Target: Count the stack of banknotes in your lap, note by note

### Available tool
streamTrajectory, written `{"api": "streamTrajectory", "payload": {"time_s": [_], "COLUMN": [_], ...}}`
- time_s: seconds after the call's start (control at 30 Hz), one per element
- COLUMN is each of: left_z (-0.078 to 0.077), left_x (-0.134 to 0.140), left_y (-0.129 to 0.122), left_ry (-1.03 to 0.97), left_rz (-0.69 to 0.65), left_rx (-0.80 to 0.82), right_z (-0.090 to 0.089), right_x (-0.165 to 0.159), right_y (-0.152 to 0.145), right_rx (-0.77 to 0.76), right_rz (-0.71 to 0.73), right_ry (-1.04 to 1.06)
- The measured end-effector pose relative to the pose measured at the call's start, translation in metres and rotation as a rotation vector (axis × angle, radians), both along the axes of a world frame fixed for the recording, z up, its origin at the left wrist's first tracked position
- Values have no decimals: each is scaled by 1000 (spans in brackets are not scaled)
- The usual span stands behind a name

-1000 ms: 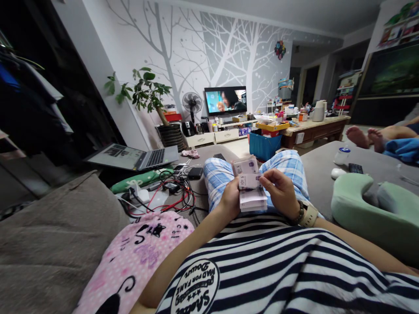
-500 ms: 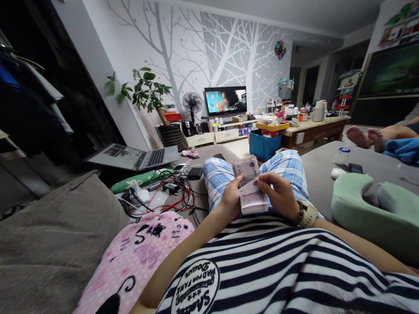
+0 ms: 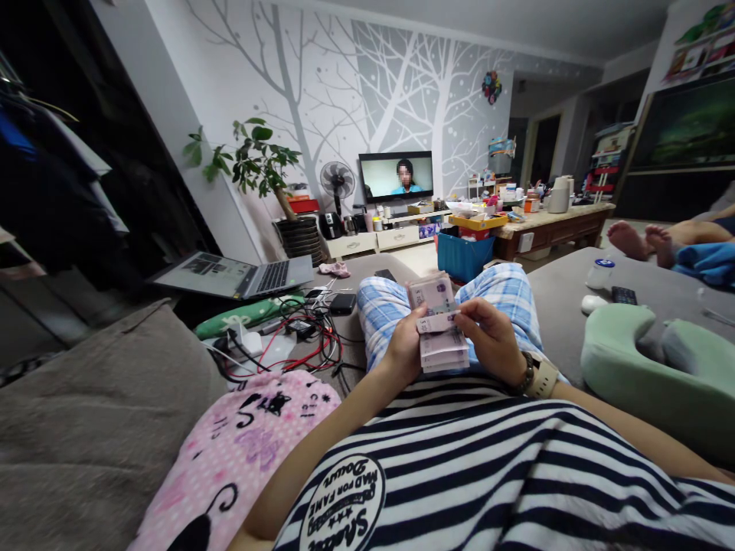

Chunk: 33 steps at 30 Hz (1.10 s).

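Left hand (image 3: 405,346) covers the left edge of the notes (image 3: 444,350); right hand (image 3: 489,340) hides the right end of the folded one. Note count can't be told, fine print too small. Laptop (image 3: 210,274) text unreadable. Face on TV (image 3: 379,172) pixelated. Small items on desk (image 3: 566,228) too tiny to sort out. Right edge cuts off other person's legs (image 3: 692,232) and neck pillow (image 3: 612,360). Pink cushion (image 3: 230,451) cropped at bottom, partly behind left forearm. Clothes (image 3: 51,168) at left lost in shadow.
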State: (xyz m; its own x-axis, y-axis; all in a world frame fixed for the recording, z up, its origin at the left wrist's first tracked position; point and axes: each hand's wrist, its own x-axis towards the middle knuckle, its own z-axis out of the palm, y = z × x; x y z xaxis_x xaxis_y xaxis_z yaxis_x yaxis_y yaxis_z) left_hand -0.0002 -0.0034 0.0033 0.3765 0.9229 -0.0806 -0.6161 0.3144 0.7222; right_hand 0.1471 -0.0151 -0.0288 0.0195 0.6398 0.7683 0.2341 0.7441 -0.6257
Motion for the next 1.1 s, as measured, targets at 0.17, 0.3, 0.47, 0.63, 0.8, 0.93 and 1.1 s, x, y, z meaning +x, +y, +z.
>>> {"api": "streamTrajectory", "payload": {"time_s": [0.17,0.3,0.47,0.63,0.8,0.93,1.1], "left_z": [-3,-3,-1,-1,-2,-5,-8], "left_x": [0,-1,0,2,3,-1,-1], "left_y": [2,3,2,2,4,3,2], "left_ry": [24,16,0,10,36,70,100], "left_rz": [-11,4,18,114,149,136,163], "left_rx": [35,30,-3,3,-6,51,108], "right_z": [0,1,3,4,5,4,-2], "right_x": [1,1,0,-1,-1,1,3], "right_y": [1,0,-1,-4,-4,4,15], "right_rx": [-7,-4,-3,-14,-28,-71,-148], "right_rz": [17,22,34,115,77,-72,-104], "right_ry": [3,-1,3,8,46,103,128]}}
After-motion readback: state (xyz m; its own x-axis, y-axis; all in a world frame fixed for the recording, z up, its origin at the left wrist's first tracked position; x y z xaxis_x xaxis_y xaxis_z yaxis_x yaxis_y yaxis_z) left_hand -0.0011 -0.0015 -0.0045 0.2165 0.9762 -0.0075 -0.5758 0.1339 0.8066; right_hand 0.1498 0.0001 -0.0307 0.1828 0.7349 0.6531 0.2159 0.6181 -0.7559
